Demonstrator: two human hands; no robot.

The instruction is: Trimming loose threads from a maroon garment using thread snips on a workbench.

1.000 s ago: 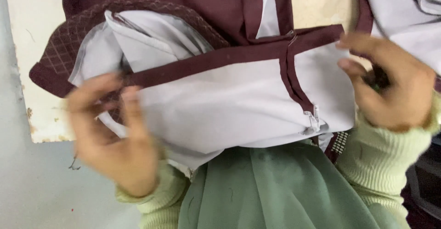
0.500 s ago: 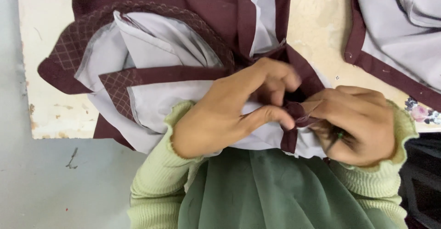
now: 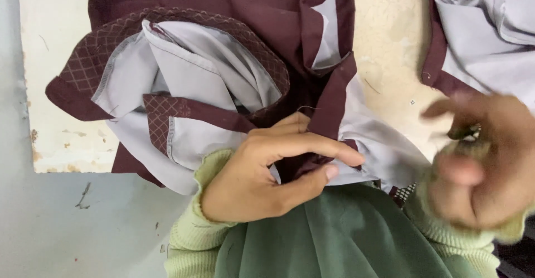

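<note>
Left hand (image 3: 267, 177) pinches maroon trim (image 3: 329, 110) of grey garment (image 3: 189, 77). Right hand (image 3: 485, 161), at 3 o'clock, blurred; grip unclear. Step: trim inspection, apparently.

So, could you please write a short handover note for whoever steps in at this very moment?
Left hand: pinching a maroon trim strip of the maroon and grey garment between thumb and fingers.
Right hand: lifted off the cloth, blurred; whether it holds anything cannot be told.
The garment lies bunched on the worn cream table; a second maroon and grey piece lies at the far right.
Done: trim gripped.
Left: what remains on the trim cannot be told.
</note>
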